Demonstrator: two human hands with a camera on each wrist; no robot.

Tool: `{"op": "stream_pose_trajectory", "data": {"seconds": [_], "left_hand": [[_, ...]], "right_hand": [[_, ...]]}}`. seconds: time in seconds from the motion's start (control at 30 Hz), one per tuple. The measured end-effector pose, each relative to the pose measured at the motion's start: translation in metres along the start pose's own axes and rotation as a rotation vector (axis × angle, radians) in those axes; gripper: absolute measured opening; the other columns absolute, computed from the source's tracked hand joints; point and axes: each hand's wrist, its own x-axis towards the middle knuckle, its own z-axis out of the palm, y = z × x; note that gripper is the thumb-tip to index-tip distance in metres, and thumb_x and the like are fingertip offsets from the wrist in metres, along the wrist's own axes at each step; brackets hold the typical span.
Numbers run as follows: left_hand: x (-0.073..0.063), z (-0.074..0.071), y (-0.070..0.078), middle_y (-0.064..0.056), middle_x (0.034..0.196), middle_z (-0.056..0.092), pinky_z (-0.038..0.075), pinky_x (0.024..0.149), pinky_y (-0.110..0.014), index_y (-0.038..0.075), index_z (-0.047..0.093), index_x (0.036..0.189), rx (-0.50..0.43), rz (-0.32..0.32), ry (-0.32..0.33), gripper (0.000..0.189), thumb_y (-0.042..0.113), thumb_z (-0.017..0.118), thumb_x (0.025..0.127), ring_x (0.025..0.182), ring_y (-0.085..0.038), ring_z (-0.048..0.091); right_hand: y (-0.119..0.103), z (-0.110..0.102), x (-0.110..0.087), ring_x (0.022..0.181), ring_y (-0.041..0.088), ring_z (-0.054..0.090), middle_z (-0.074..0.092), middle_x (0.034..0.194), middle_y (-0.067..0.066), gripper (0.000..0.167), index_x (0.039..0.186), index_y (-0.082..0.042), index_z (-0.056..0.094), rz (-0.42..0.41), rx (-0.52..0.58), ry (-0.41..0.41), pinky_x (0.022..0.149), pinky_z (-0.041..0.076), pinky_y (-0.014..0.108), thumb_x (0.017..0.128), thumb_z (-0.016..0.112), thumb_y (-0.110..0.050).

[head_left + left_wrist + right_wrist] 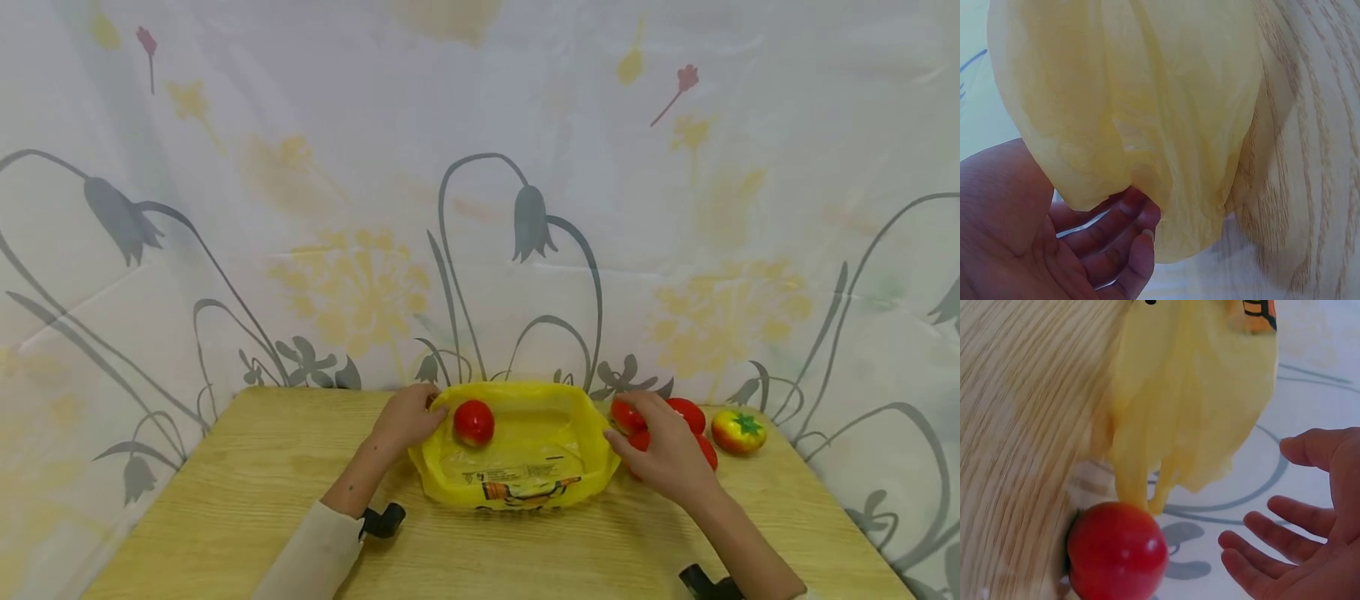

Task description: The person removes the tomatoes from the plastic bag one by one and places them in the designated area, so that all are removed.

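A yellow plastic bag (517,492) sits with its mouth spread wide, and a red tomato (474,423) lies inside toward the left. My left hand (408,419) grips the bag's left edge, fingers curled round the film in the left wrist view. Over on the right, my right hand (663,450) is beside the bag with its fingers spread and nothing in them. Below and behind it lie several red tomatoes (686,414), partly covered by the hand. One tomato (1117,550) shows close to the bag's hanging right handle in the right wrist view.
At the far right of the group rests a yellow-and-red tomato (738,432) with a green leafy top. Everything stands on a wood-grain table (480,558). Behind its back edge hangs a pale flowered cloth (480,292).
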Motion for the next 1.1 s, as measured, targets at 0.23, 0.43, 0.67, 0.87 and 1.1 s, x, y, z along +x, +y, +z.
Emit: {"op": "stream_pose_trajectory", "data": {"seconds": [0.23,0.43,0.67,0.87,1.1], "left_hand": [[-0.001,-0.001,0.001,-0.008,0.094,0.070,0.051,0.071,-0.036,0.003,0.074,0.108,-0.008,-0.003,0.001,0.016,0.017,0.071,0.100,0.076,-0.019,0.056],[-0.002,-0.001,0.000,-0.008,0.095,0.070,0.052,0.072,-0.036,0.003,0.074,0.109,-0.001,-0.008,0.002,0.016,0.017,0.071,0.100,0.076,-0.019,0.056],[0.001,-0.002,0.004,-0.008,0.093,0.069,0.050,0.069,-0.034,0.003,0.074,0.108,-0.005,0.003,0.011,0.017,0.017,0.071,0.100,0.074,-0.019,0.055],[0.002,-0.002,0.005,-0.006,0.086,0.065,0.046,0.066,-0.033,0.003,0.073,0.104,-0.004,0.017,0.017,0.014,0.016,0.071,0.100,0.071,-0.019,0.052],[-0.001,-0.002,0.002,-0.005,0.085,0.063,0.045,0.066,-0.034,0.004,0.072,0.101,-0.005,0.026,0.019,0.011,0.015,0.071,0.100,0.071,-0.019,0.051]], "right_hand": [[-0.009,0.013,0.004,0.128,0.041,0.060,0.064,0.140,0.017,0.051,0.138,-0.005,0.064,-0.007,0.031,-0.012,0.104,0.051,0.063,0.092,0.083,-0.017],[-0.016,0.024,0.008,0.119,0.039,0.064,0.065,0.135,0.015,0.050,0.135,-0.002,0.064,-0.044,0.085,-0.007,0.098,0.057,0.056,0.090,0.083,-0.013],[-0.025,0.028,0.016,0.118,0.035,0.064,0.066,0.134,0.012,0.047,0.135,-0.006,0.065,-0.072,0.059,-0.009,0.098,0.056,0.056,0.092,0.082,-0.015],[-0.034,0.034,0.022,0.119,0.033,0.063,0.065,0.135,0.010,0.046,0.135,-0.007,0.065,-0.077,0.078,-0.020,0.099,0.056,0.056,0.092,0.082,-0.015],[-0.044,0.046,0.027,0.119,0.034,0.064,0.066,0.134,0.009,0.043,0.135,-0.007,0.066,-0.090,0.108,-0.027,0.099,0.055,0.056,0.094,0.080,-0.014]]}}
